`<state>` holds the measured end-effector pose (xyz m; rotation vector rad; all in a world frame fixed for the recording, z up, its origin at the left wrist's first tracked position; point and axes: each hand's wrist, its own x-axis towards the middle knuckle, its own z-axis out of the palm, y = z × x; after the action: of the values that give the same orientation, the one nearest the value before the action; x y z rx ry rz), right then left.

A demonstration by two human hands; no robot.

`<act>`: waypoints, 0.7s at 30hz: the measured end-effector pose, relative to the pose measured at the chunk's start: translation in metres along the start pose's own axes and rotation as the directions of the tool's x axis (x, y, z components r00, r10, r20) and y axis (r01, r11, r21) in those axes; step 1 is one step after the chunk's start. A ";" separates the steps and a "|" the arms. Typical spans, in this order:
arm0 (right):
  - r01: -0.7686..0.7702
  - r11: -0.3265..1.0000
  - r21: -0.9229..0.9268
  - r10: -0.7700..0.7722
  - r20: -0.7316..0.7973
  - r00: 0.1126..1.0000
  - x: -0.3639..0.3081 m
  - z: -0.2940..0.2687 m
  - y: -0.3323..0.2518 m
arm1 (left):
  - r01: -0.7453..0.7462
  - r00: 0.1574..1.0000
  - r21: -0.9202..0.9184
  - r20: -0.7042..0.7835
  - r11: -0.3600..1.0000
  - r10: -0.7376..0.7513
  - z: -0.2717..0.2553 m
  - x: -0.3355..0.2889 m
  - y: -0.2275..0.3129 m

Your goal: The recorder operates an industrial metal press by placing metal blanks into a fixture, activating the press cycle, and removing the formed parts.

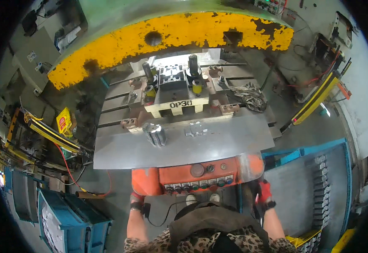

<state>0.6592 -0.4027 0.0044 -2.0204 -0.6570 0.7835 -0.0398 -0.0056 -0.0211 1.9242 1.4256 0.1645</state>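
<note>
My left hand (137, 197), in a red glove, is at the left end of the orange control console (179, 173); its fingers are hidden under the housing. By the console's right end is my right hand (265, 192), also gloved in red. A thin pale thing shows beside it, and I cannot make out its fingers' closure. Beyond the console lies a grey metal plate (234, 139). On it stand a stack of formed metal parts (155, 135) and a single flat metal part (196, 129). Behind them sits the die (175, 103), with a part (172, 75) on it.
A chipped yellow press beam (175, 33) arches over the die. Yellow guard posts (314, 99) stand at both sides. Crumpled dark plastic (251, 97) lies on the bed's right. Blue bins (72, 219) are at lower left; a blue-framed rack (346, 185) with parts is at right.
</note>
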 end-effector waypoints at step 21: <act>0.169 0.925 -0.341 -0.205 -0.073 0.976 0.098 0.033 -0.021 | -0.040 0.999 -0.545 -0.033 0.837 0.026 0.029 0.012 0.013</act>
<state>0.6969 -0.3068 -0.0201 -2.2424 -0.9562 0.4691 -0.0108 -0.0108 -0.0381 1.4703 1.1917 0.5533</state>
